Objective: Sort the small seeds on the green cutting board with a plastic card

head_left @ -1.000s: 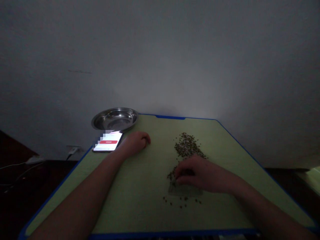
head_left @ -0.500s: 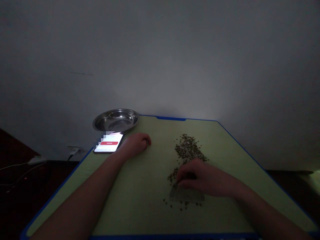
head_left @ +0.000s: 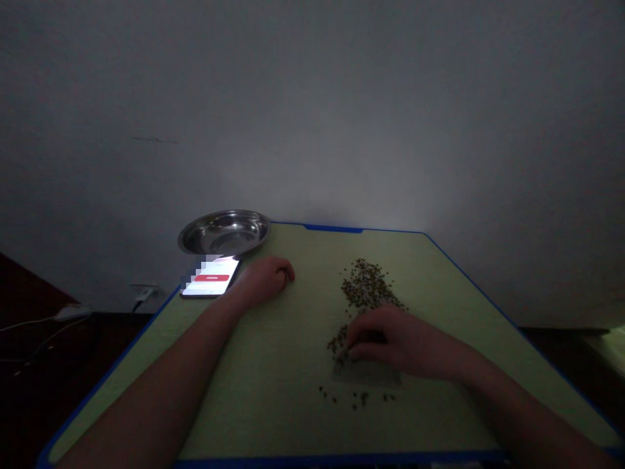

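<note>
My left hand (head_left: 267,280) rests on the table with its fingers curled closed. Nothing shows in it, and it lies beside the phone (head_left: 209,278). On the right, my right hand (head_left: 378,337) is closed in a pinch at the corner of a small see-through plastic bag (head_left: 368,374). The bag is dim, and what it contains cannot be made out. Small brown seed-like grains (head_left: 368,284) form a heap just beyond this hand. More grains lie left of its fingertips, and several loose ones (head_left: 364,397) are scattered nearer to me.
A shiny steel basin (head_left: 225,234) stands at the table's far left corner, behind the lit phone. The pale green table (head_left: 273,391) has a blue rim and meets a grey wall (head_left: 312,117). Cables and a socket (head_left: 145,293) are down at the left.
My right hand has shifted slightly away from me, and the bag's near edge has moved off the loose grains. My left hand stays in place.
</note>
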Demonstrator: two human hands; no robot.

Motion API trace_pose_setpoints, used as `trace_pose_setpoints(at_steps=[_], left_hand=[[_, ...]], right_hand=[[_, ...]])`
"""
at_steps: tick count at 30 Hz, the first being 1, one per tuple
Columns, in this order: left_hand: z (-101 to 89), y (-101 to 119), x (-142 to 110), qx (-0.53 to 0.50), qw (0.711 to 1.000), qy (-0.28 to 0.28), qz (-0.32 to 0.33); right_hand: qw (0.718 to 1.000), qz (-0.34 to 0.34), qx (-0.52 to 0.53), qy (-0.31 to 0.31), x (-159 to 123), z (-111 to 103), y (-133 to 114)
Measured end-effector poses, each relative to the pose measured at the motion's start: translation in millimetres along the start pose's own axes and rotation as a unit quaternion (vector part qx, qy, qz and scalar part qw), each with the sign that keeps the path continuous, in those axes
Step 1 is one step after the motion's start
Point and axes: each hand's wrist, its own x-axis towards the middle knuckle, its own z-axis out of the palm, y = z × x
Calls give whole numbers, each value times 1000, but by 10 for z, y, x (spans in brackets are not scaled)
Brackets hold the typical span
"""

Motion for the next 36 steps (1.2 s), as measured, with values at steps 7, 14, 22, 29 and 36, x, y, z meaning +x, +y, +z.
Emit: trace_pose_setpoints(at_steps=[7,14,22,29,36], left_hand=[[-7,13,6,0,1000,-12,-12],[-23,35,-9,-3,1000,-10,-1],[-16,34,-1,-3,1000,-13,-13],[-18,32,5,2,1000,-14,-15],[-31,35,16,7,1000,-21,-15]], right_hand=[[1000,11,7,-15,-42,-9,30],[999,48,2,-15,-197,-21,131],[998,59,10,-9,-256,68,106],[998,50,-19,38,-141,39,29],[998,-12,-58,27,46,79,-115]])
